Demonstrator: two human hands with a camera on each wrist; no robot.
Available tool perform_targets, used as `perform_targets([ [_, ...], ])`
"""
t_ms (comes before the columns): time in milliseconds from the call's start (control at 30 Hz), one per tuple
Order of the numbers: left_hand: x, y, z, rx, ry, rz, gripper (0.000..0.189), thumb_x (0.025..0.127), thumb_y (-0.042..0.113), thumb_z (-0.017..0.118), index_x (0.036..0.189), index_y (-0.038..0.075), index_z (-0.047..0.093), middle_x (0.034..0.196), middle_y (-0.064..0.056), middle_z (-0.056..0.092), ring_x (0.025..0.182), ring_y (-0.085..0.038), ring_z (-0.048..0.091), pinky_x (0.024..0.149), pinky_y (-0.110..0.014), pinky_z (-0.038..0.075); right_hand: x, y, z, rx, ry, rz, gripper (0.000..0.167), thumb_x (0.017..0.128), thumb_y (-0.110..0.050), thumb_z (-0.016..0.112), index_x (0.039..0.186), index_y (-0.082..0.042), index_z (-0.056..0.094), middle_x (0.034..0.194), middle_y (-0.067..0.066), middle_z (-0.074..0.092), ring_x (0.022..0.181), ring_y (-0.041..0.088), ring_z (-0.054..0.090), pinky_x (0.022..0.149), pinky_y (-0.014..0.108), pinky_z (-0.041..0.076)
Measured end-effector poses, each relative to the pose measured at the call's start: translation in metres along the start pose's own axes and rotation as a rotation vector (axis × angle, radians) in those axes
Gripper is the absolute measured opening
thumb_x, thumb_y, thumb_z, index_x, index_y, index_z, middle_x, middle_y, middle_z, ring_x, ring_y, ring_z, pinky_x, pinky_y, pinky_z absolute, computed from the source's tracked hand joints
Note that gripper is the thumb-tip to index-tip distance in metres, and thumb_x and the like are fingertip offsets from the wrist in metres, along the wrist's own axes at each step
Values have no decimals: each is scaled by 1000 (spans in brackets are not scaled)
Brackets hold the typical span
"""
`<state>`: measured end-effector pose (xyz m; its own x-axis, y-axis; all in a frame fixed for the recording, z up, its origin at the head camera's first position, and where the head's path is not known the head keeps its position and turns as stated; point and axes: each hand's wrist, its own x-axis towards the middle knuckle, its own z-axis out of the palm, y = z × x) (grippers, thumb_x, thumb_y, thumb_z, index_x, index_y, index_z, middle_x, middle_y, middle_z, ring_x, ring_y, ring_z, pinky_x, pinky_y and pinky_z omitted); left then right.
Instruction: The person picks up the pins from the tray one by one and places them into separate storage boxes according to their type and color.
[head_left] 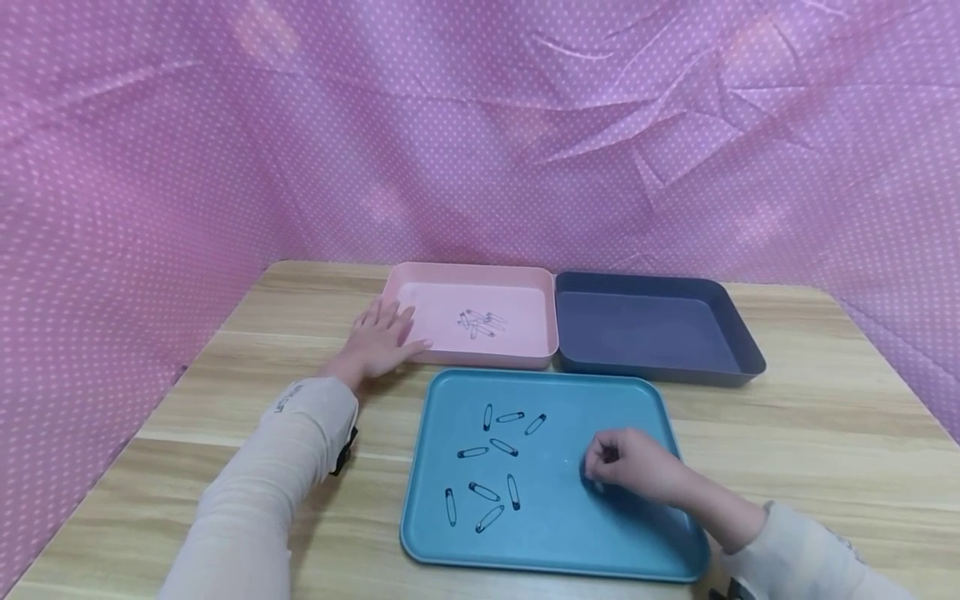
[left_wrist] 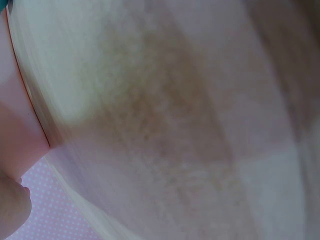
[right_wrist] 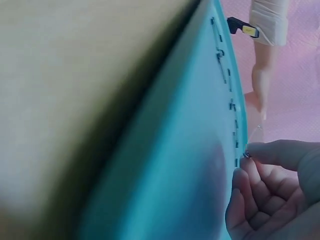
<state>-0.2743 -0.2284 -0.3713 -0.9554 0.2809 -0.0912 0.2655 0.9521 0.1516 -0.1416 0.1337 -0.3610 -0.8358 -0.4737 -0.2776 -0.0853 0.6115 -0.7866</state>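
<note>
My right hand [head_left: 633, 467] is over the right part of the blue tray [head_left: 555, 550], fingers curled in. In the right wrist view, its thumb and forefinger pinch a safety pin [right_wrist: 247, 154], the thin wire sticking up past the fingertips. Several black-headed safety pins [head_left: 483, 492] lie spread over the left half of that tray. My left hand [head_left: 378, 342], fingers spread, rests at the left side of the pink tray [head_left: 480, 362]. A small heap of safety pins [head_left: 480, 323] lies inside the pink tray.
A dark blue-grey tray [head_left: 645, 333] stands against the right side of the pink one, behind the blue tray. All three sit on a wooden table [head_left: 810, 433]. Pink dotted cloth [head_left: 480, 150] hangs behind the table and at its sides.
</note>
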Motion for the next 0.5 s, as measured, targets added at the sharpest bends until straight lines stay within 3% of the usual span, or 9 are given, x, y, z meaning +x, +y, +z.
perform_targets([
  [233, -2, 1, -1, 4, -3, -3, 82, 80, 67, 19, 139, 10, 11, 142, -17, 2, 126, -36, -9, 99, -49, -3, 13, -12, -5, 68, 79, -51, 5, 80, -9, 57, 79, -4, 58, 71, 3, 55, 65, 18, 50, 58, 30, 43],
  [500, -1, -1, 3, 16, 9, 4, 80, 82, 65, 21, 139, 9, 12, 142, -16, 4, 127, -35, -9, 100, -49, -3, 32, -22, -11, 158, 166, -57, 6, 81, -8, 57, 82, -2, 59, 67, 6, 55, 67, 20, 52, 65, 30, 44],
])
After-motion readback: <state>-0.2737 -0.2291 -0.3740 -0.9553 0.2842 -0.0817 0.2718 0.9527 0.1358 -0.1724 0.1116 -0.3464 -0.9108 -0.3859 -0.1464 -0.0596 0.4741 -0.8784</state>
